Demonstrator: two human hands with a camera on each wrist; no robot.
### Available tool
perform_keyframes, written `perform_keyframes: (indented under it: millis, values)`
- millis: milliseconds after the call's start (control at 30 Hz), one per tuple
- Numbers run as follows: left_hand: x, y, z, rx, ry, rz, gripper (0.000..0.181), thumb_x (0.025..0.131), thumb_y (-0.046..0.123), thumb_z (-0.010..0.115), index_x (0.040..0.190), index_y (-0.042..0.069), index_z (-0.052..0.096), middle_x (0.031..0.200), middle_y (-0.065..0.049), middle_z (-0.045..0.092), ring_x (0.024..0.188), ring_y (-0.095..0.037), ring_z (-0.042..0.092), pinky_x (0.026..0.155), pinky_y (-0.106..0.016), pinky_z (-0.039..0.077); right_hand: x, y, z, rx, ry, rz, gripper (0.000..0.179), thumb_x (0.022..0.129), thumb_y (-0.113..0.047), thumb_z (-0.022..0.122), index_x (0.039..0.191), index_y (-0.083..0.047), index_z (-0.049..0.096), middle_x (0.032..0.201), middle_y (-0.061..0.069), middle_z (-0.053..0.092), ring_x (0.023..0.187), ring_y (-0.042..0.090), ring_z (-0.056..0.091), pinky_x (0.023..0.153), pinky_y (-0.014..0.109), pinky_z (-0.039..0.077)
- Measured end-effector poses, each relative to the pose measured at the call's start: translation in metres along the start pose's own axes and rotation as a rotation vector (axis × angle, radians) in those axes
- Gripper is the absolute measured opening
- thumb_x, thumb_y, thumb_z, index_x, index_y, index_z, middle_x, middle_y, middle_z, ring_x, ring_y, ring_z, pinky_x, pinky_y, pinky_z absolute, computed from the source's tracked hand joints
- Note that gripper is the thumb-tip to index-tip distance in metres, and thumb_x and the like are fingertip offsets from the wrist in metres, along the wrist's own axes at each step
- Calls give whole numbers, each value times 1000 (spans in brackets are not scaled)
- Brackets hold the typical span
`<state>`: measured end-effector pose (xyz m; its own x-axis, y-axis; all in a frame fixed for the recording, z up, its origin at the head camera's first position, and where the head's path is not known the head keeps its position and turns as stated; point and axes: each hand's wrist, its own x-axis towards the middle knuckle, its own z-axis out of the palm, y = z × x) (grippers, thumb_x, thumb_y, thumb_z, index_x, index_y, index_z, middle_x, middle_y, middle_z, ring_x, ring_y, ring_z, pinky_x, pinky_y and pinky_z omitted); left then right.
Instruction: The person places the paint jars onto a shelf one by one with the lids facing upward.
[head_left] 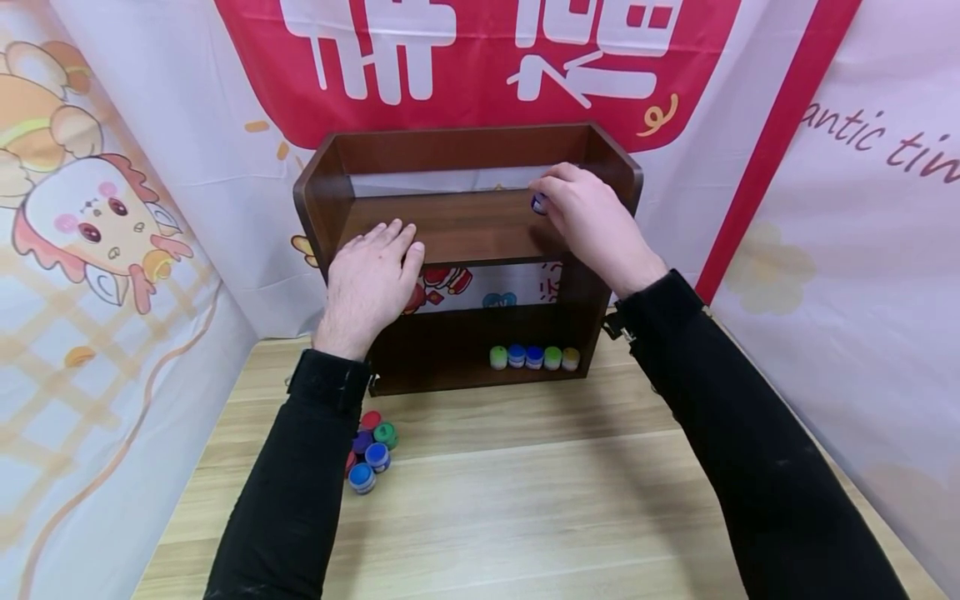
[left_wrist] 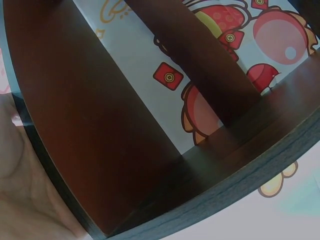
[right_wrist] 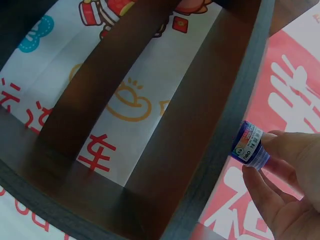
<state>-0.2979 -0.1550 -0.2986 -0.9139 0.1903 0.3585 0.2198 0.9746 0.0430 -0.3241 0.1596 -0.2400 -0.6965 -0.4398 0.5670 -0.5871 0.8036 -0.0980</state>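
Observation:
My right hand [head_left: 592, 221] pinches a small dark blue paint jar [head_left: 538, 203] between thumb and fingers, over the right part of the upper shelf [head_left: 457, 218]. In the right wrist view the same paint jar [right_wrist: 248, 144] shows its printed label, just past the shelf's edge. On the left, my left hand [head_left: 371, 279] rests on the upper shelf's front edge with fingers extended. The left wrist view shows only part of that hand [left_wrist: 30, 185] against the board. The brown wooden rack [head_left: 615, 171] stands upright on the table.
Several paint jars [head_left: 534, 357] with green, blue and yellow tones stand in a row at the lower shelf's right. More paint jars [head_left: 377, 456] cluster on the wooden table [head_left: 510, 500], partly hidden by the left forearm. Printed cloth [head_left: 225, 100] hangs behind and alongside.

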Motion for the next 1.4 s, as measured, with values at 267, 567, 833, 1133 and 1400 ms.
perform_keyframes:
  millis: [267, 567, 833, 1133, 1400]
  values:
    - [-1, 1, -1, 3, -7, -8, 68, 109, 54, 20, 163, 17, 37, 165, -8, 37, 153, -28, 30, 126, -51, 20, 19, 3, 5, -39, -78, 45, 41, 98, -14, 68, 138, -10, 66, 135, 11, 63, 122, 26, 58, 110, 37, 48]
    - [-1, 1, 1, -5, -5, -2, 68, 109, 55, 19, 163, 17, 38, 165, -8, 38, 153, -28, 30, 126, -51, 20, 25, 9, 17, -110, -178, 90, 40, 99, -11, 64, 139, -9, 66, 131, 13, 65, 117, 28, 58, 108, 41, 50]
    - [-1, 0, 1, -6, 17, 5, 67, 109, 54, 20, 162, 17, 40, 163, -8, 40, 152, -28, 32, 125, -52, 22, 17, 10, 13, -112, -161, 71, 41, 100, -12, 65, 140, -6, 65, 135, 15, 65, 124, 30, 59, 110, 42, 48]
    - [0, 1, 0, 4, 41, 12, 67, 110, 52, 19, 160, 15, 44, 161, -9, 44, 151, -28, 35, 124, -50, 25, -6, 1, -5, -43, -113, 61, 46, 99, -14, 67, 145, -7, 61, 142, 14, 62, 129, 29, 58, 109, 43, 49]
    - [0, 1, 0, 0, 46, 12, 65, 110, 51, 20, 159, 15, 45, 161, -9, 44, 151, -28, 36, 124, -50, 26, -33, -3, -15, -16, -61, 25, 48, 96, -11, 71, 142, -5, 63, 139, 16, 62, 126, 31, 59, 108, 46, 50]
